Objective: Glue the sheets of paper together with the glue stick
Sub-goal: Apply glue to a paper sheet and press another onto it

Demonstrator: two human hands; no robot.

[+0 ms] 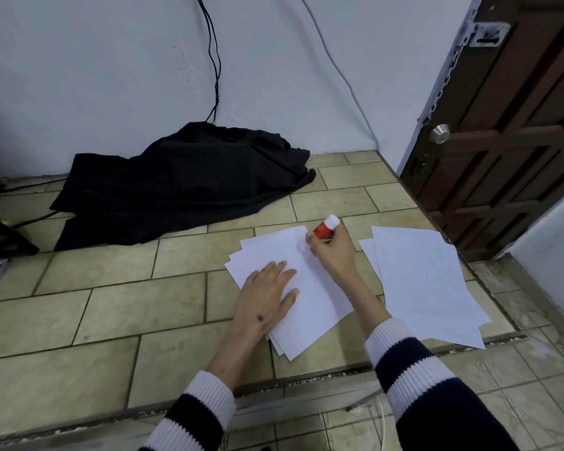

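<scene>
A fanned stack of white paper sheets (310,307) lies on the tiled floor in the middle. My left hand (267,294) rests flat on the stack's left part, fingers spread. At the stack's far right corner, my right hand (331,252) grips a red glue stick (324,227) whose white end points up and away; its lower end is pressed toward the top sheet, hidden by my fingers. A second pile of white sheets (427,281) lies to the right, apart from the first.
A heap of black cloth (183,183) lies against the wall at the back left, with dark cables (214,60) hanging above it. A brown wooden door (508,125) stands at the right. A floor step edge (306,382) runs in front of me.
</scene>
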